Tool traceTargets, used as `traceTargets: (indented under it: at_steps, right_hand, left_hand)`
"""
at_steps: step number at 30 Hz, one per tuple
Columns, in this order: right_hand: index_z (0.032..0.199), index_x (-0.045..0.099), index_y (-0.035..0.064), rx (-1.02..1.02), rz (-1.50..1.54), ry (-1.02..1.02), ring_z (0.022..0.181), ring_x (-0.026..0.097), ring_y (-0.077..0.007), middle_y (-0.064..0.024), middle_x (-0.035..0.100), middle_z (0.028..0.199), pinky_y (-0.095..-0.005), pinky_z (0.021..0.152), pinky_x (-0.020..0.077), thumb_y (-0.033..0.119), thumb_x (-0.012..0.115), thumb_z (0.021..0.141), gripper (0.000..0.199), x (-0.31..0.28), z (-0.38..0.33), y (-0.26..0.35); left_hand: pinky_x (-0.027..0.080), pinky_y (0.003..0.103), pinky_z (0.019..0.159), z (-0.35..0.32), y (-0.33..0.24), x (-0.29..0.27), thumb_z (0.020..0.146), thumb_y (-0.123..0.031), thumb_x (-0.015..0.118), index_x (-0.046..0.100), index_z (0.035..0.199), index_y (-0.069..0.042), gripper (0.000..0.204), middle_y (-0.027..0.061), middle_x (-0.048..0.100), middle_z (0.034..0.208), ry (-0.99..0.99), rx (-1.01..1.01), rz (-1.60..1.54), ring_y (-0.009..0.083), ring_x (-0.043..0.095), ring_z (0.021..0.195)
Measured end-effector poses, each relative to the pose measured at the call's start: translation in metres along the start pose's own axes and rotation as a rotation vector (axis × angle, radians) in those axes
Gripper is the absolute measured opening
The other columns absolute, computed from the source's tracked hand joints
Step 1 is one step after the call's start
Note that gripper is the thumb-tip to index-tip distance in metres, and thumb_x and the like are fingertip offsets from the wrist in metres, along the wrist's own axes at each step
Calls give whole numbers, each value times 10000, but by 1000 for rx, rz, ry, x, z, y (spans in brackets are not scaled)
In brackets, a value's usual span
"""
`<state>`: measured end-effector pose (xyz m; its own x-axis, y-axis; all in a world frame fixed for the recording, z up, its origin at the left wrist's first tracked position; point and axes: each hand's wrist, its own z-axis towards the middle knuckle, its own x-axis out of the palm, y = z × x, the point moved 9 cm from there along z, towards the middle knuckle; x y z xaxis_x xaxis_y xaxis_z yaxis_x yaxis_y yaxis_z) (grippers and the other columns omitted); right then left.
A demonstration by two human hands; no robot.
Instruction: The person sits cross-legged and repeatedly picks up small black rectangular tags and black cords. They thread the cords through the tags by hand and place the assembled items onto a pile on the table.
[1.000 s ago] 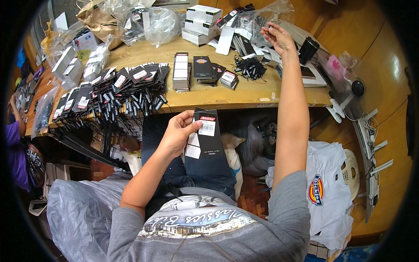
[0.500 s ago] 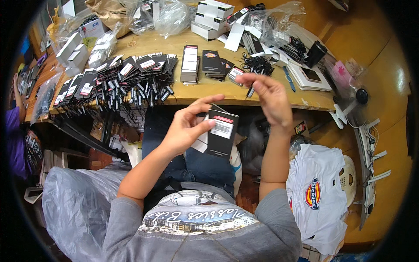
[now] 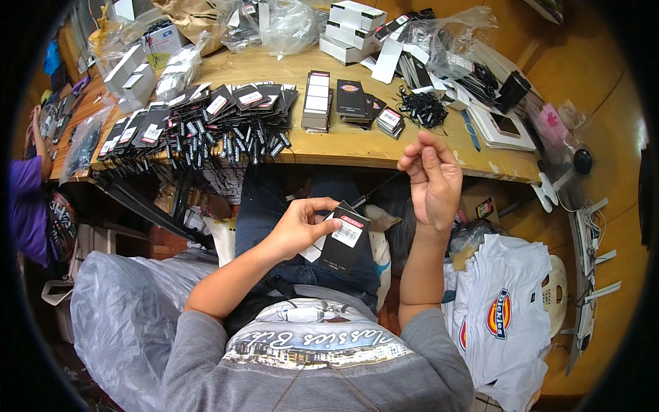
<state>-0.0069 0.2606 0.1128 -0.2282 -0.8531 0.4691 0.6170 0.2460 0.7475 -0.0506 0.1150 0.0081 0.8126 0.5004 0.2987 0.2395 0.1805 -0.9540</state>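
My left hand (image 3: 302, 225) is closed on black hang tags (image 3: 343, 253), the front one bearing a white barcode sticker and a red strip; a white card edge shows behind. From their top a thin black cord (image 3: 376, 188) slants up toward my right hand (image 3: 437, 185). That hand is raised at the table's front edge, its fingertips pinched together at the cord's far end, though the grip itself is hard to make out. On the table, beyond my right hand, are a tangle of black cords (image 3: 422, 107) and a small pile of stickered tags (image 3: 390, 121).
Corded black tags (image 3: 226, 117) spread over the table's left part, some hanging over its edge. Tag stacks (image 3: 317, 103) stand mid-table, with white boxes (image 3: 351, 31) behind. White shirts (image 3: 501, 309) lie at my right, a plastic bag (image 3: 123, 309) at my left. Another person's purple sleeve (image 3: 29, 185) shows far left.
My left hand has lowered the tags toward my lap. My right hand has moved slightly right and down, away from the tag pile, and the cord now stretches between the hands.
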Motion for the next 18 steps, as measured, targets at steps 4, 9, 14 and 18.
traceTargets:
  at_steps: [4, 9, 14, 18]
  right_hand:
    - [1038, 379, 47, -98, -12, -25, 452, 368, -56, -137, 555, 729, -165, 424, 312, 66, 442, 836, 212, 8, -5, 10]
    - [867, 468, 8, -47, -319, -63, 463, 417, -45, -125, 584, 742, -145, 426, 340, 38, 510, 795, 88, 12, -31, 2]
    - [778, 535, -15, 183, -338, -42, 552, 489, -39, -58, 582, 720, -147, 470, 391, -5, 592, 724, 79, 19, -58, -58]
    - [789, 546, -19, 310, -298, -27, 550, 488, -46, -54, 578, 704, -150, 472, 390, 5, 585, 732, 73, 20, -70, -83]
  left_hand:
    - [453, 197, 649, -3, -2, -7, 766, 12, 520, 486, 893, 9, 131, 70, 568, 853, -38, 35, -24, 76, 547, 741]
    - [430, 315, 810, -1, -14, -37, 811, -36, 429, 384, 936, -23, 134, 171, 468, 1107, -197, 173, -209, 203, 525, 931]
    - [435, 340, 808, -3, -20, -37, 824, -51, 415, 310, 1007, -29, 212, 220, 492, 1042, -237, 261, -177, 229, 520, 953]
    - [422, 229, 739, -9, -21, -50, 766, -18, 529, 400, 985, -9, 254, 84, 539, 928, -425, 307, -77, 100, 516, 838]
